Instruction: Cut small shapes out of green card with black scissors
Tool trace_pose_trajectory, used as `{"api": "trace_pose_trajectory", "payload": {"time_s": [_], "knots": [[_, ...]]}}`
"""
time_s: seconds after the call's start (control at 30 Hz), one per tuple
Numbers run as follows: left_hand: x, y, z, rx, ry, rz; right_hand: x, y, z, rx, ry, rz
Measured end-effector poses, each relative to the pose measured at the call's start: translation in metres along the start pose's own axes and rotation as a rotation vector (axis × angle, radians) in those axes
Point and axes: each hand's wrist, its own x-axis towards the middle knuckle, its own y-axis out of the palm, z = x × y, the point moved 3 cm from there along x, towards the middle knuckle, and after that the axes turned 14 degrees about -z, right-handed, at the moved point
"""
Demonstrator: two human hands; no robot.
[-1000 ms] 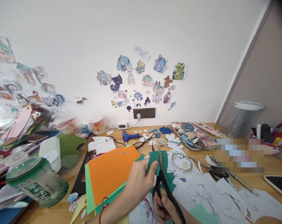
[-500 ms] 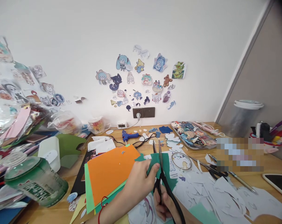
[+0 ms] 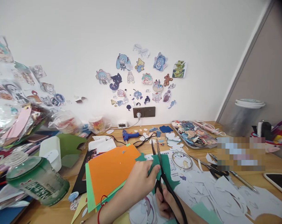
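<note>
My left hand point(image 3: 139, 175), with a red cord round its wrist, pinches a dark green sheet of paper point(image 3: 166, 165) between thumb and fingers. The paper's edges are irregular, and part of it is hidden by this hand. Black-handled scissors point(image 3: 172, 195) are gripped in my right hand point(image 3: 163, 203), fingers through and round the handles. The blades are slightly apart, point away from me and cross the green paper just right of my left thumb. Under my left forearm lie an orange sheet point(image 3: 113, 169) and a light green sheet point(image 3: 90, 188).
Paper scraps point(image 3: 208, 196) cover the right side, near a second pair of scissors point(image 3: 217, 170), a pen point(image 3: 245, 183) and a phone point(image 3: 277, 183). A blue glue gun point(image 3: 130, 134) and a tray of cutouts point(image 3: 194, 135) lie behind. A green-labelled bottle point(image 3: 39, 180) stands left.
The scissor blades have tilted a little to the left, still across the green paper. The paper's right part has shifted slightly. Both hands keep their holds.
</note>
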Motion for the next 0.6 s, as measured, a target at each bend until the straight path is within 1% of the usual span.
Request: {"api": "trace_pose_trajectory", "payload": {"time_s": [0.27, 0.4, 0.6], "knots": [[0.001, -0.001, 0.0, 0.018, -0.006, 0.009, 0.0, -0.006, 0.001, -0.006, -0.003, -0.031], [0.001, -0.001, 0.001, 0.025, -0.009, -0.005, 0.001, -0.006, 0.001, -0.022, 0.007, -0.035], [0.001, 0.0, 0.001, 0.03, -0.021, 0.007, -0.004, -0.005, 0.01, -0.035, -0.014, -0.01]]}}
